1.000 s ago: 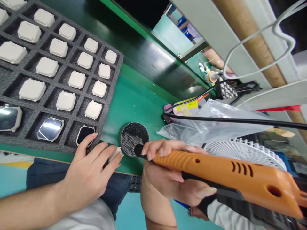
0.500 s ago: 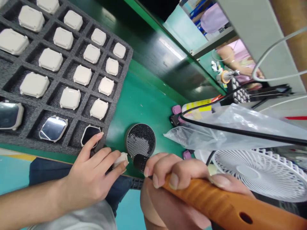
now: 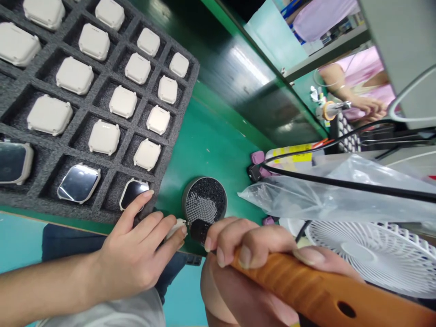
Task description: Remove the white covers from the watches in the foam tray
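Watching from a distance, I see a green counter [image 3: 190, 141] with a grey foam tray [image 3: 34, 200] at ten o'clock. Its compartments hold white watch cases, pale backs up; the row nearest me shows dark-faced watches.

My left hand [image 3: 145, 250], towards eight o'clock, has its fingers narrowed on a single white watch case [image 3: 176, 225], just below and left of centre. The index finger reaches over the tray's corner compartment, at the edge of a dark-faced watch [image 3: 132, 190]; whether it touches, I cannot tell.

My right hand [image 3: 269, 238], at five o'clock, has its fingers wrapped around an orange tool [image 3: 306, 284], whose black nose [image 3: 199, 230] points at the held case. The thin tip seems to meet the case's edge, though contact is too small to confirm.

What has changed: a second ago the nose lay at the rim of a round cup [image 3: 184, 200], just below centre. Now it has dropped beside the cup, facing the case, and the tool's body has swung towards me. I judge that the work has passed from cup to case, and that steadiness in the left hand now matters most.
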### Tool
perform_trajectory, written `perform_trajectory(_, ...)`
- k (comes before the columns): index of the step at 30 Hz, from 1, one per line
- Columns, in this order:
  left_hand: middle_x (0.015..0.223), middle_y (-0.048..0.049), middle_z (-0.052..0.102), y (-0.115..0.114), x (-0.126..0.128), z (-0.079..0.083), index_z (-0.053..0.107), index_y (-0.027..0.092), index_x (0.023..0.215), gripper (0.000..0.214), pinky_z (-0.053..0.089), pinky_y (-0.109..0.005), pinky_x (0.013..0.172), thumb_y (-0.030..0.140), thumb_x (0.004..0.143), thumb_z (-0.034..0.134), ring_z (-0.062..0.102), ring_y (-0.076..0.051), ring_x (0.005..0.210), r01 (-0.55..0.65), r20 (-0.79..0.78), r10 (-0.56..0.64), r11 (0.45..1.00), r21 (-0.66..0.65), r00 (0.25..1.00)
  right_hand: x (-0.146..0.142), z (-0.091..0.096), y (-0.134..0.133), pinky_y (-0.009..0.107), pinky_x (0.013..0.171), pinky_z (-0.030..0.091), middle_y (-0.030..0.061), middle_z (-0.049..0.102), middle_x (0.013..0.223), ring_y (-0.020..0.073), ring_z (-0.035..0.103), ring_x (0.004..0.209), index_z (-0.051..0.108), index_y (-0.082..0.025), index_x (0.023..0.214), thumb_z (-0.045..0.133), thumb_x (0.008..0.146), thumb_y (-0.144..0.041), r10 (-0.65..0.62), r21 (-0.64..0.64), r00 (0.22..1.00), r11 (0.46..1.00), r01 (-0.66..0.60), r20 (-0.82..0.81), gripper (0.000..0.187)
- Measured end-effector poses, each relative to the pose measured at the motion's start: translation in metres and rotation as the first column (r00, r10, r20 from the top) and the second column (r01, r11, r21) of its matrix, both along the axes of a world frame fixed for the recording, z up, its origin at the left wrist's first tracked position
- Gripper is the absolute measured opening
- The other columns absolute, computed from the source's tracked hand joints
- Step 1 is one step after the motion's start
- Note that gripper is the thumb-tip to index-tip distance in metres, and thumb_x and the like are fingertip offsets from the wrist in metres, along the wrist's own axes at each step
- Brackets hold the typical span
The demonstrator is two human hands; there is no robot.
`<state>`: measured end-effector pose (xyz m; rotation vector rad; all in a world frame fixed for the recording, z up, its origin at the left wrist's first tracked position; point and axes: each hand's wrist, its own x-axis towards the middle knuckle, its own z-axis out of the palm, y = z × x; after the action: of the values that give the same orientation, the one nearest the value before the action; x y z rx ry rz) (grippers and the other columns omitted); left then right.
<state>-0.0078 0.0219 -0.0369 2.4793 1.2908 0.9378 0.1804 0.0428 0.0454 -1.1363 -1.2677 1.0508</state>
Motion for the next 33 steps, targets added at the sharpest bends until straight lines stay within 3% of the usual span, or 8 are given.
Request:
perform_trajectory(7, 0.123, -0.0003, 0.072, -0.003, 0.0, -0.003, 0.075, 0.024, 0.122, 0.034, 0.027, -0.057, 0.136, 0.034, 0.089, 0.071, 0.061, -0.017, 0.11, 0.006, -0.013, -0.006, 1.0, -0.013, 1.0, -0.008, -0.006, 0.001, 0.041, 0.073, 0.057, 0.0061, 0.05, 0.089, 0.019, 0.058, 0.093, 0.061, -0.027, 0.116, 0.072, 0.082, -0.064, -0.014, -0.06, 1.0, 0.998, 0.015, 0.007, 0.051)
perform_trajectory(12, 0.121, 0.0014, 0.072, -0.003, 0.0, -0.003, 0.076, 0.025, 0.12, 0.034, 0.026, -0.053, 0.138, 0.035, 0.088, 0.074, 0.061, -0.015, 0.109, -0.009, -0.01, 0.009, 1.0, -0.019, 1.0, -0.015, -0.009, -0.007, 0.038, 0.072, 0.058, 0.0032, 0.047, 0.078, 0.0131, 0.056, 0.078, 0.062, -0.022, 0.103, 0.053, 0.1, -0.052, -0.005, 0.007, 0.999, 1.0, 0.005, 0.035, 0.031)
perform_trajectory(15, 0.122, 0.0014, 0.072, -0.002, 0.0, -0.002, 0.076, 0.025, 0.12, 0.034, 0.027, -0.053, 0.138, 0.036, 0.088, 0.074, 0.061, -0.015, 0.109, -0.009, -0.017, 0.009, 1.0, -0.018, 1.0, -0.017, -0.008, -0.004, 0.038, 0.071, 0.058, 0.0023, 0.05, 0.078, 0.0132, 0.059, 0.076, 0.061, -0.025, 0.111, 0.044, 0.105, -0.049, 0.092, 0.094, 0.995, 0.991, -0.096, 0.037, 0.03)
perform_trajectory(19, 0.121, 0.0013, 0.072, -0.002, 0.0, -0.002, 0.075, 0.026, 0.121, 0.034, 0.027, -0.053, 0.138, 0.036, 0.088, 0.074, 0.061, -0.015, 0.107, -0.007, -0.029, 0.007, 1.0, -0.023, 1.0, -0.026, -0.01, 0.001, 0.035, 0.068, 0.056, 0.0021, 0.056, 0.087, 0.0129, 0.06, 0.077, 0.055, -0.033, 0.124, 0.04, 0.105, -0.038, -0.024, 0.148, 0.998, 0.989, 0.016, 0.053, 0.025)
perform_trajectory(23, 0.115, 0.0008, 0.074, 0.0, 0.001, 0.0, 0.076, 0.025, 0.117, 0.03, 0.029, -0.053, 0.135, 0.035, 0.088, 0.074, 0.061, -0.014, 0.102, -0.009, -0.011, 0.009, 1.0, -0.006, 1.0, -0.03, -0.006, 0.001, 0.036, 0.067, 0.055, 0.0018, 0.055, 0.086, 0.0123, 0.061, 0.076, 0.05, -0.026, 0.122, 0.029, 0.106, -0.032, 0.077, 0.209, 0.997, 0.975, -0.07, -0.022, 0.027)
perform_trajectory(27, 0.117, 0.0017, 0.074, 0.0, -0.001, 0.0, 0.074, 0.026, 0.123, 0.034, 0.026, -0.052, 0.138, 0.034, 0.089, 0.073, 0.062, -0.013, 0.106, -0.011, -0.024, 0.011, 1.0, -0.007, 1.0, -0.021, 0.011, -0.003, 0.042, 0.074, 0.056, 0.0024, 0.055, 0.091, 0.0153, 0.062, 0.083, 0.048, -0.024, 0.123, 0.04, 0.106, -0.05, 0.022, 0.092, 0.997, 0.996, -0.015, -0.071, 0.032)
perform_trajectory(30, 0.142, 0.0034, 0.067, -0.002, -0.005, -0.002, 0.071, 0.027, 0.131, 0.041, 0.021, -0.055, 0.14, 0.034, 0.09, 0.071, 0.061, -0.017, 0.121, 0.051, -0.034, -0.051, 0.999, 0.0, 0.998, -0.007, 0.011, 0.002, 0.037, 0.07, 0.053, 0.0013, 0.051, 0.089, 0.0134, 0.058, 0.078, 0.052, -0.025, 0.122, 0.047, 0.101, -0.062, -0.084, 0.157, 0.99, 0.982, 0.101, -0.113, 0.043)
perform_trajectory(33, 0.148, 0.0051, 0.064, -0.004, -0.008, -0.003, 0.071, 0.026, 0.132, 0.044, 0.02, -0.058, 0.14, 0.026, 0.088, 0.068, 0.061, -0.018, 0.122, 0.104, -0.03, -0.105, 0.994, -0.026, 0.994, 0.01, -0.003, 0.013, 0.037, 0.066, 0.053, 0.0013, 0.05, 0.09, 0.0137, 0.058, 0.076, 0.052, -0.026, 0.126, 0.039, 0.102, -0.065, -0.011, 0.253, 0.996, 0.967, 0.033, -0.087, 0.048)
